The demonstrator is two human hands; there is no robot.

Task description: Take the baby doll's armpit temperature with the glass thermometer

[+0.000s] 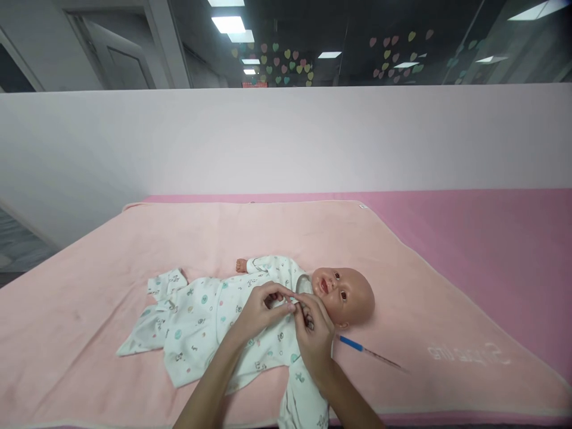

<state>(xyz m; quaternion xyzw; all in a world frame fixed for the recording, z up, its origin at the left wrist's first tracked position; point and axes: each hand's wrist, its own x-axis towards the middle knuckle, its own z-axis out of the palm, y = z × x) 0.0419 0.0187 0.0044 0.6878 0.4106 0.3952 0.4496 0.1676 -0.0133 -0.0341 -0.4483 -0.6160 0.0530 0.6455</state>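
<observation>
A baby doll [344, 293] lies on its back on a pale pink blanket [111, 286], head to the right, dressed in a white patterned sleepsuit [201, 322]. Both my hands meet at the suit's collar, just below the doll's chin. My left hand [261, 310] pinches the fabric at the neck opening with thumb and fingers closed. Facing it from the right, my right hand [315, 336] has its fingers curled on the same fabric edge. One bare doll hand [241, 265] sticks out of the far sleeve.
A thin stick with a blue end [357, 345] lies on the blanket right of my right wrist. The blanket covers a darker pink mattress [491, 238]. A white partition wall [286, 137] stands behind, with dark glass above it.
</observation>
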